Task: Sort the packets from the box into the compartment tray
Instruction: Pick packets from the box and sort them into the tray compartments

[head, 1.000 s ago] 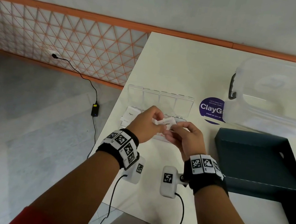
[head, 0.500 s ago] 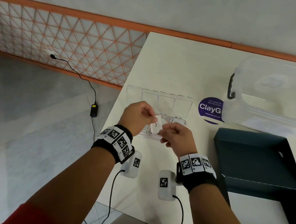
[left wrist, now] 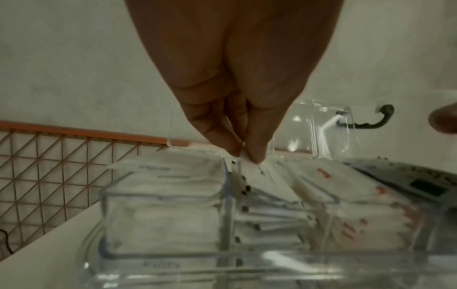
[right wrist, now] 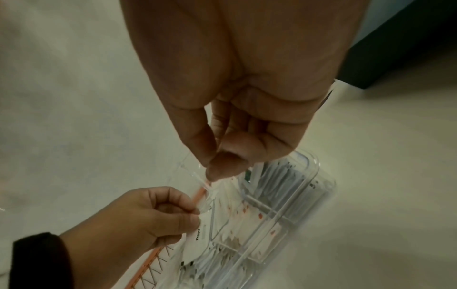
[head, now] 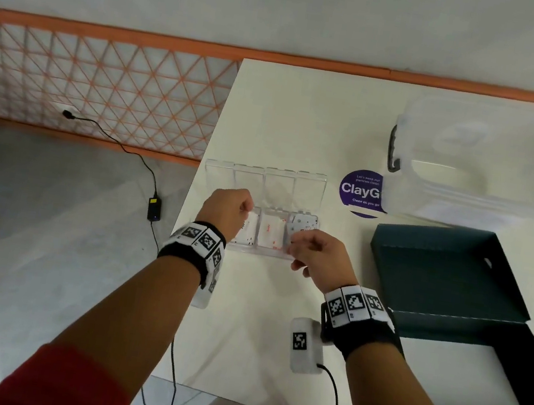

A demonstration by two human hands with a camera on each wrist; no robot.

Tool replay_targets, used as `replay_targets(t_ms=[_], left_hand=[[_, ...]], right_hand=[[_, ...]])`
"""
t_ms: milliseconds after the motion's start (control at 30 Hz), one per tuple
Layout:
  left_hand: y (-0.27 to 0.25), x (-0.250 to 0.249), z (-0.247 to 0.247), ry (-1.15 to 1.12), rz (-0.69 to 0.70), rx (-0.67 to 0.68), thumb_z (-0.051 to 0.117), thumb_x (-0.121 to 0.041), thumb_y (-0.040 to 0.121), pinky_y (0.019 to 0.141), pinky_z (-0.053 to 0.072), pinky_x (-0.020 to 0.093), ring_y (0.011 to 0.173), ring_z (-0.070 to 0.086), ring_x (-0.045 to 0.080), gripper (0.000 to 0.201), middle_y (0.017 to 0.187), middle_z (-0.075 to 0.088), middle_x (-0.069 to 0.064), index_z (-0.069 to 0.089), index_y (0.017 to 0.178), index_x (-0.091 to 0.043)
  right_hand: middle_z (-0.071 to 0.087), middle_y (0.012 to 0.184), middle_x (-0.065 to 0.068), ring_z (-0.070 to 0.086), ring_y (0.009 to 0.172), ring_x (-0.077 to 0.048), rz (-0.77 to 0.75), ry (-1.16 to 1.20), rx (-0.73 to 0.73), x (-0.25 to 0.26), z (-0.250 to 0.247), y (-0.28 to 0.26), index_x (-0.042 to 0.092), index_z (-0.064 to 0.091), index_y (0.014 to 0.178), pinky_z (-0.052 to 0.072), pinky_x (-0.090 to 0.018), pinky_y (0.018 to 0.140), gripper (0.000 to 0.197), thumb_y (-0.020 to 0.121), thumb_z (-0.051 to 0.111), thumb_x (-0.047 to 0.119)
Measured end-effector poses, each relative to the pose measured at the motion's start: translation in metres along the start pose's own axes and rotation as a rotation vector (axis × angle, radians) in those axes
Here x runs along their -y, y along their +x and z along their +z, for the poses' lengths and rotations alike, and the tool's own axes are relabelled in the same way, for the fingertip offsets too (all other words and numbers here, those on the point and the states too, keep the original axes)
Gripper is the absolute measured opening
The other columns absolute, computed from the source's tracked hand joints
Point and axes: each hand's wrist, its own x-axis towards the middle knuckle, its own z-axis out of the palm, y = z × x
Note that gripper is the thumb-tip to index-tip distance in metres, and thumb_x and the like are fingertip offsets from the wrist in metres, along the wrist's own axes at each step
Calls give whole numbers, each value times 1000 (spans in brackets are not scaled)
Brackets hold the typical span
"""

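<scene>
Our left hand (head: 227, 212) points fingers-down at the tray's (head: 261, 252) nine o'clock end, thumb and forefinger pinched on a white packet (left wrist: 257, 172) above the second compartment (stacks already fill it). Our right hand (head: 315, 254) hovers at three o'clock over the grey packets, fingers curled together; whether they hold anything, we cannot tell.

A white counter (head: 305, 121) meets a pale wall (head: 288, 4) with orange lattice panelling (head: 95, 90) above grey floor (head: 31, 219).
</scene>
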Motion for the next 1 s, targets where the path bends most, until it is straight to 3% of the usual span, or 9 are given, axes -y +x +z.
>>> replay_targets(t_ms=[100,267,367,467,567,667,733,867,1000], left_hand=[[1,2,5,147,65,-5,57,-4,88,72,36,23,84,49,14,14,98,54,-2,63,93,-15],[2,-1,4,225,70,113,52,1,89,82,47,31,98,59,24,24,108,61,7,67,102,-12],[1,-7,1,155,73,51,52,0,87,80,42,27,95,56,21,24,113,54,3,65,102,-13],[-2,-25,2,62,203,11,59,-9,86,77,37,22,90,53,14,17,110,53,-4,64,100,-18],[-6,-44,13,104,391,102,68,-24,84,88,38,28,105,50,15,26,118,58,-6,63,110,-23],[-5,-54,28,203,429,207,69,-35,84,98,37,38,117,46,18,46,132,54,-8,56,127,-24],[-4,-55,35,248,433,252,65,-39,86,101,35,40,121,44,20,52,137,51,-6,52,134,-22],[-2,-55,42,267,436,255,61,-31,91,101,34,38,120,43,21,44,134,51,-3,54,134,-23],[1,-60,43,269,426,245,62,-23,91,100,35,38,118,44,22,42,131,54,-1,56,133,-25]], right_hand=[[68,68,-3,60,50,-12,-5,0,-11,-1,-1,3,13,68,83,42,-19,45,19,84,63,-5],[70,69,-1,61,52,-12,-13,-1,-53,-4,-9,8,11,70,85,44,-20,46,15,85,63,-3],[71,70,0,61,54,-11,-11,-10,-106,-10,-14,11,14,72,82,45,-20,47,15,86,64,2],[73,76,-4,60,55,-11,-14,-25,-201,-16,-16,14,17,73,80,44,-19,48,14,87,66,7],[70,76,1,62,64,-12,-56,-145,-269,-16,-15,18,23,73,92,46,-22,61,11,86,70,15],[66,94,0,61,83,-15,-95,-386,-244,-11,-14,23,26,71,114,48,-28,77,26,88,68,21],[64,104,-2,56,88,-14,-102,-545,-218,-9,-13,26,24,69,121,41,-25,79,31,90,66,23],[64,110,-4,50,87,-11,-112,-685,-202,-11,-12,27,20,68,122,35,-21,78,31,92,64,24],[64,107,-4,52,84,-12,-128,-688,-232,-14,-9,25,16,70,112,37,-21,75,22,91,66,21]])
